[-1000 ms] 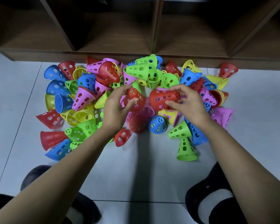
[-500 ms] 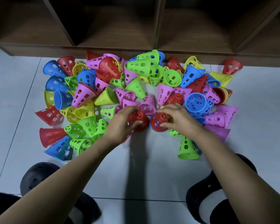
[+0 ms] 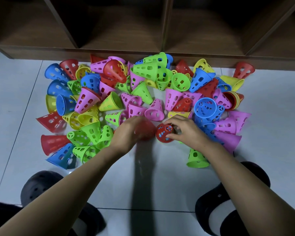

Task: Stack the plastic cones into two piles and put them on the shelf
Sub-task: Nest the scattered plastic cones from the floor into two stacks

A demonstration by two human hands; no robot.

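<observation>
Nearest the camera, two dark shoes (image 3: 41,189) with small holes stand on a pale tiled floor (image 3: 152,176) crossed by thin grout lines, and a dark shadow band runs up between them. Bare forearms reach forward from either side. The left hand (image 3: 129,133) has its grip curled around a blurred red cone (image 3: 146,132) at the near edge of the heap. Just beside it, the right hand (image 3: 186,129) grips a red cone (image 3: 165,135) from above with bent fingers; its narrow end faces up, and blue shows through its holes. A green cone (image 3: 197,159) stands upright under the right wrist. Beyond the hands, the plastic cones (image 3: 89,101) lie tumbled on the floor in red, blue, green, yellow and pink, all perforated, most on their sides. Behind them a brown wooden shelf (image 3: 109,51) stands on the floor, its slanted dividers forming dim open compartments.
</observation>
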